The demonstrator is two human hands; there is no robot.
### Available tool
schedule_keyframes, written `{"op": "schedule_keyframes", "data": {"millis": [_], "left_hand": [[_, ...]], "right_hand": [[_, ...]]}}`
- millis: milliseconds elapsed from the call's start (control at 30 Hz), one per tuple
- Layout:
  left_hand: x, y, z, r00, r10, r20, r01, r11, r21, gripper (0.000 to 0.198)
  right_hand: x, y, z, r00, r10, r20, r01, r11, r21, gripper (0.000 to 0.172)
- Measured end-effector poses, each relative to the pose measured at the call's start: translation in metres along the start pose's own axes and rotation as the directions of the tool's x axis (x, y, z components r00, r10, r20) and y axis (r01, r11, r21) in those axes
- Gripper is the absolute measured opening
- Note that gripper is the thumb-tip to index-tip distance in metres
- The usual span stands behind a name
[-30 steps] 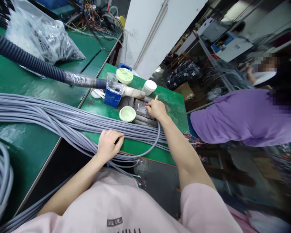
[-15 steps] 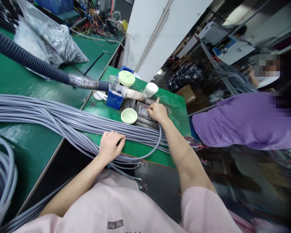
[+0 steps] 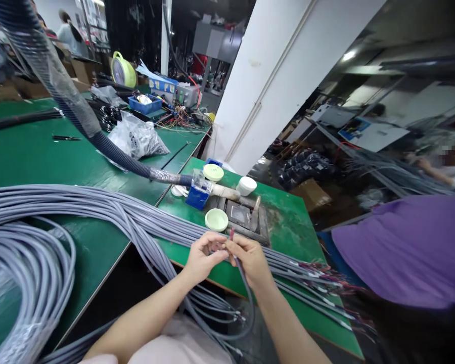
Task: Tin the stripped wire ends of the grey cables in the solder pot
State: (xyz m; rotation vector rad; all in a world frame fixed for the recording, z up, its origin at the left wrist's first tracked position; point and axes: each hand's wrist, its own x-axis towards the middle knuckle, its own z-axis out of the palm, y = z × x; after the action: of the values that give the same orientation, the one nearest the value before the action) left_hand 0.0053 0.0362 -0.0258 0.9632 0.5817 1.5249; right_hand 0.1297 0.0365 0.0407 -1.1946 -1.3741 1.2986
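My right hand (image 3: 251,259) is closed round the end of a grey cable (image 3: 247,290), and short red wires (image 3: 232,233) stick up past its fingers. The cable loops down from that hand below the table's front edge. My left hand (image 3: 205,257) meets the right one, thumb and fingers bent together by the cable end; what they pinch is hidden. Under both hands runs a thick bundle of grey cables (image 3: 167,222). Just beyond them are an open pale green tub (image 3: 216,220) and a soldering pot (image 3: 240,214) with a grey metal surface in a dirty frame.
A ribbed extraction hose (image 3: 114,152) reaches over the table to a blue box (image 3: 197,196). A white tub (image 3: 246,185) and a pale green lid (image 3: 213,172) stand behind. Coiled cables (image 3: 34,268) lie left. A person in a purple top (image 3: 405,250) is close on the right.
My right hand has drawn the cable end back from the soldering pot towards me. My left hand has risen off the cable bundle to meet it. The view has tilted up.
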Motion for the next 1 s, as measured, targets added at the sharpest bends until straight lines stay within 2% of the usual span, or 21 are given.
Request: {"op": "schedule_keyframes", "data": {"millis": [167, 267, 333, 433, 533, 600, 667, 733, 800, 867, 933, 1000], "left_hand": [[-0.006, 0.002, 0.012, 0.993, -0.084, -0.08, 0.072, 0.987, -0.143, 0.019], [-0.008, 0.013, 0.012, 0.984, -0.16, -0.082, 0.139, 0.966, -0.219, 0.022], [-0.007, 0.021, 0.013, 0.968, -0.244, -0.065, 0.213, 0.927, -0.31, 0.023], [-0.008, 0.023, 0.018, 0.902, -0.43, 0.051, 0.4, 0.783, -0.476, 0.024], [-0.013, 0.017, 0.024, 0.817, -0.545, 0.188, 0.552, 0.644, -0.53, 0.027], [-0.019, 0.012, 0.027, 0.805, -0.548, 0.225, 0.579, 0.647, -0.496, 0.034], [-0.023, 0.009, 0.028, 0.812, -0.53, 0.244, 0.582, 0.706, -0.404, 0.044], [-0.027, 0.007, 0.026, 0.826, -0.514, 0.23, 0.563, 0.774, -0.291, 0.046], [-0.027, 0.006, 0.024, 0.865, -0.479, 0.149, 0.501, 0.841, -0.204, 0.041], [-0.026, 0.006, 0.021, 0.907, -0.42, 0.034, 0.42, 0.895, -0.148, 0.034], [-0.025, 0.007, 0.019, 0.928, -0.371, -0.035, 0.367, 0.926, -0.089, 0.029], [-0.025, 0.007, 0.019, 0.934, -0.353, -0.052, 0.352, 0.935, -0.039, 0.028]], "right_hand": [[-0.01, 0.005, 0.007, 1.0, -0.018, -0.017, 0.019, 0.999, 0.039, 0.037], [-0.019, 0.002, 0.001, 0.999, 0.024, 0.045, -0.026, 0.999, 0.031, 0.035], [-0.027, 0.0, -0.004, 0.996, 0.051, 0.079, -0.048, 0.998, -0.047, 0.032], [-0.039, 0.003, -0.008, 0.987, 0.063, 0.148, -0.042, 0.989, -0.144, 0.032], [-0.046, 0.015, -0.008, 0.98, 0.057, 0.191, -0.051, 0.998, -0.034, 0.037], [-0.048, 0.025, -0.007, 0.985, 0.079, 0.153, -0.093, 0.992, 0.087, 0.038], [-0.049, 0.033, -0.007, 0.986, 0.122, 0.116, -0.141, 0.974, 0.178, 0.039], [-0.049, 0.034, -0.007, 0.985, 0.141, 0.099, -0.156, 0.972, 0.177, 0.044], [-0.05, 0.029, -0.009, 0.994, 0.089, 0.068, -0.09, 0.996, 0.015, 0.046], [-0.05, 0.019, -0.011, 0.997, -0.072, -0.025, 0.063, 0.96, -0.272, 0.039], [-0.049, 0.007, -0.01, 0.951, -0.293, -0.097, 0.199, 0.824, -0.531, 0.026], [-0.046, -0.002, -0.008, 0.878, -0.468, -0.098, 0.285, 0.677, -0.678, 0.015]]}}
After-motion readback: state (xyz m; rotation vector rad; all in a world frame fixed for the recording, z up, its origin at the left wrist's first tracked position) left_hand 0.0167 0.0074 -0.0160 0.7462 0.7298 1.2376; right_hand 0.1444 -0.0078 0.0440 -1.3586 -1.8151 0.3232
